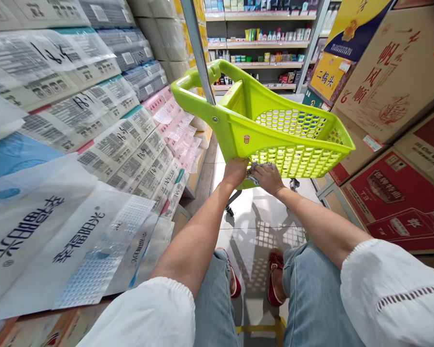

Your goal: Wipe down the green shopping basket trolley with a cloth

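A lime-green plastic shopping cart point(238, 130) with a perforated basket stands in front of me, side-on. My left hand point(236, 172) is closed at the cart's lower rear corner, its fingertips curled against the green plastic. Just to the right, my right hand point(270, 178) holds a crumpled grey cloth point(253, 179) against the lower basket wall, where the perforations begin. The hand partly covers the cloth. A small sticker point(246, 139) is on the cart's side panel above both hands. Below, a caster wheel point(229, 210) rests on the tiled floor.
Packaged tissue stacks point(104, 130) line the left, close to my arm. Cardboard boxes point(386, 82) and a red carton point(401, 197) are piled on the right. Shelves of bottles point(260, 43) stand behind the cart. A grey metal post point(198, 48) crosses before its handle.
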Demonstrator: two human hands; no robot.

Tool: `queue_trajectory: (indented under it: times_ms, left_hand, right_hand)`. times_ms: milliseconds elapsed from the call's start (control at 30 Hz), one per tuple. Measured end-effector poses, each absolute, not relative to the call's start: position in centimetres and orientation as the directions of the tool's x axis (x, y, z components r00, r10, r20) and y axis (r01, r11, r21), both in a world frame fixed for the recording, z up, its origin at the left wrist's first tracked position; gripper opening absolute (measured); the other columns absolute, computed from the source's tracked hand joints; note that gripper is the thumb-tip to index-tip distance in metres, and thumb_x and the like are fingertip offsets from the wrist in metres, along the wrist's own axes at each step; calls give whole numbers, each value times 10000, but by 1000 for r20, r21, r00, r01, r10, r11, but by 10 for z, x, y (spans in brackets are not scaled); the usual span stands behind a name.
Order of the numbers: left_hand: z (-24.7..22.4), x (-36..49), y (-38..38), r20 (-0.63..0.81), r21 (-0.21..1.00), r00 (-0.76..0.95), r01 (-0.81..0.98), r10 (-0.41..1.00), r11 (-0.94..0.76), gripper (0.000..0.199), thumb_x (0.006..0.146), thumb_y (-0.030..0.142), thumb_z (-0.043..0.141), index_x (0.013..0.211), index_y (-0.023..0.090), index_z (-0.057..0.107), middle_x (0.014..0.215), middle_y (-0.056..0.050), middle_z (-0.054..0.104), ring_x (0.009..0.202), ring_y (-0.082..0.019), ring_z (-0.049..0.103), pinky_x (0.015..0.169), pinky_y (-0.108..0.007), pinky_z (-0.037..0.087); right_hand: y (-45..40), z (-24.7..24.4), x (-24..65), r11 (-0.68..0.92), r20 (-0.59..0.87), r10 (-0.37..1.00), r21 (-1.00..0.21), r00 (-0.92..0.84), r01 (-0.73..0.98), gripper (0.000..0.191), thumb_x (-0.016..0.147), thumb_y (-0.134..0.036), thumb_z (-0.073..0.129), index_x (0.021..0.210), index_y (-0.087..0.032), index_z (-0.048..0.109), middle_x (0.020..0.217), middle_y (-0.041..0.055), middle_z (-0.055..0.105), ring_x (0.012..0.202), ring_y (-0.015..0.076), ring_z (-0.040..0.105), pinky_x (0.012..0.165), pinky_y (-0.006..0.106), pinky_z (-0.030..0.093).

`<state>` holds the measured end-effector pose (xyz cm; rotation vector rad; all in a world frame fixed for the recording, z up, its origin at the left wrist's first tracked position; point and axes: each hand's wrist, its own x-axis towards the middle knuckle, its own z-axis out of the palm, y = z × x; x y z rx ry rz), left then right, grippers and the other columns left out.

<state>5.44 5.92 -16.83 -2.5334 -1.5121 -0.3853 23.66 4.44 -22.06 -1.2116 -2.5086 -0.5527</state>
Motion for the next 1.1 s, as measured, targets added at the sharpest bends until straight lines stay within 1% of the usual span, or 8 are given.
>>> queue_trajectory:
  times_ms: [100,167,333,467,633,900,967,1100]
  left_hand:
    - [-167,55,58,281,2,443,887,851,-462,382,921,134,386,1232,120,609,1031,-142,702,959,-240,622,799,-336,460]
    - [-166,55,58,281,22,439,886,853,-463,388,935,146,373,1249,116,599,1034,-151,699,969,-245,622,805,-344,462]
    - [-167,54,62,270,91,418,886,867,-455,329,937,190,403,1115,118,670,1010,-168,692,964,-269,634,817,-368,474]
    - [-170,54,66,274,122,405,885,873,-449,348,943,208,392,1165,127,647,1035,-177,683,972,-280,632,826,-394,480]
    - [-173,54,67,244,132,369,904,897,-407,314,904,128,394,1017,103,686,1018,-176,682,977,-263,624,851,-373,482]
    - [-174,51,69,245,233,333,892,911,-388,384,943,183,366,1234,131,611,1094,-162,674,1066,-259,586,897,-379,452]
    - [-174,52,69,244,236,338,888,909,-393,394,948,189,354,1246,136,607,1108,-160,670,1072,-260,582,903,-382,450]
    - [-172,54,68,242,224,333,895,911,-386,357,945,206,371,1141,127,659,1074,-162,674,1026,-256,600,876,-365,467]
  right_hand:
    - [41,-235,234,643,326,647,253,-689,723,325,964,-176,373,1134,-234,644,1130,81,658,1016,226,505,877,401,278]
    - [42,-230,232,632,335,646,270,-686,727,337,972,-176,347,1125,-223,644,1115,88,656,996,228,507,861,400,282]
    - [53,-173,231,448,573,677,176,-461,877,352,984,-307,351,1225,-234,598,1234,119,597,1024,261,485,860,409,274]
    - [56,-149,226,341,684,670,64,-290,938,366,970,-351,387,1264,-236,574,1289,122,566,1059,281,472,886,417,267]
    - [53,-181,219,430,586,707,87,-395,899,360,968,-319,380,1242,-213,588,1278,114,590,1030,263,491,868,400,277]
    - [43,-230,226,570,288,747,186,-599,801,346,974,-217,335,1156,-194,628,1191,122,631,1042,257,494,875,414,281]
    - [46,-219,225,557,330,737,197,-589,807,349,978,-232,327,1159,-197,624,1179,116,630,1015,254,497,862,410,283]
    - [57,-175,223,436,563,708,126,-426,891,348,970,-302,366,1210,-200,597,1205,127,606,1015,263,482,859,402,277]
